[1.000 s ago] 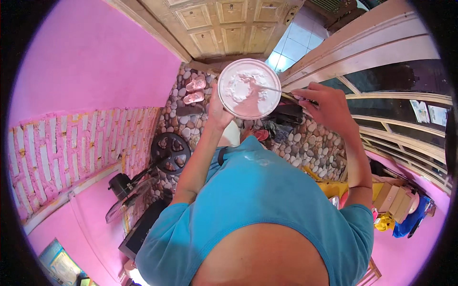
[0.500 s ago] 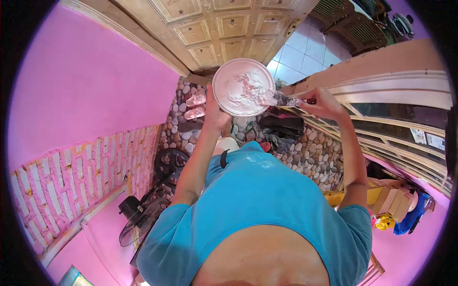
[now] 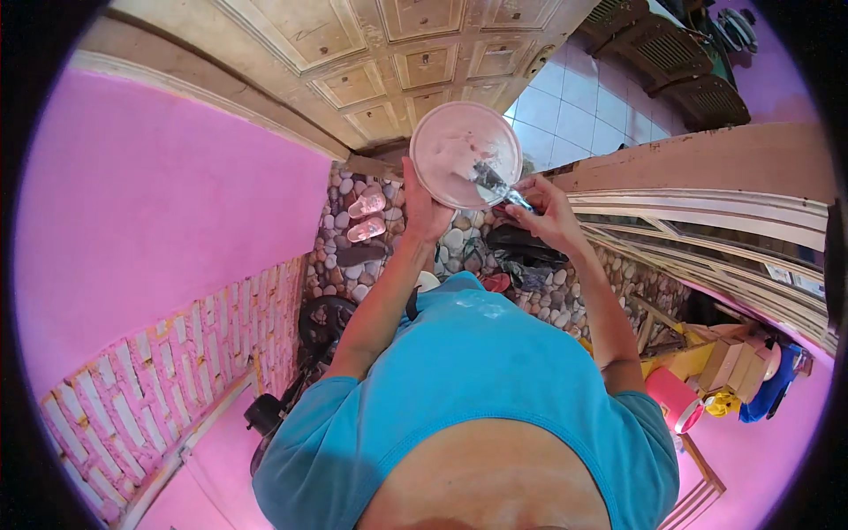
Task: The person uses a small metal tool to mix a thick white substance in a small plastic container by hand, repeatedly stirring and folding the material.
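My left hand (image 3: 426, 210) supports a round, shallow, pale pink lid (image 3: 442, 132) by its near left edge, its thumb side against the rim and the other fingers hidden underneath. Whitish paste is smeared over the lid's inner face. In my right hand (image 3: 552, 216) is a putty knife (image 3: 503, 187), gripped by its handle at the lid's near right edge. Its blade, coated with grey-white paste, points up and left over the lid; whether it touches the surface I cannot tell.
A panelled wooden door (image 3: 424, 66) stands ahead, with white floor tiles (image 3: 565, 97) beyond. Pink slippers (image 3: 367, 216) lie on the pebble-patterned floor (image 3: 565, 300). A louvred window frame (image 3: 707, 230) runs along the right, a pink wall (image 3: 177, 212) on the left. Behind right are a pink bucket (image 3: 671, 397) and cardboard box (image 3: 733, 371).
My right hand has come left and down, bringing the putty knife to a steeper slant over the lid. The thick ridged paste on the lid now looks flatter. The lid has shifted slightly right.
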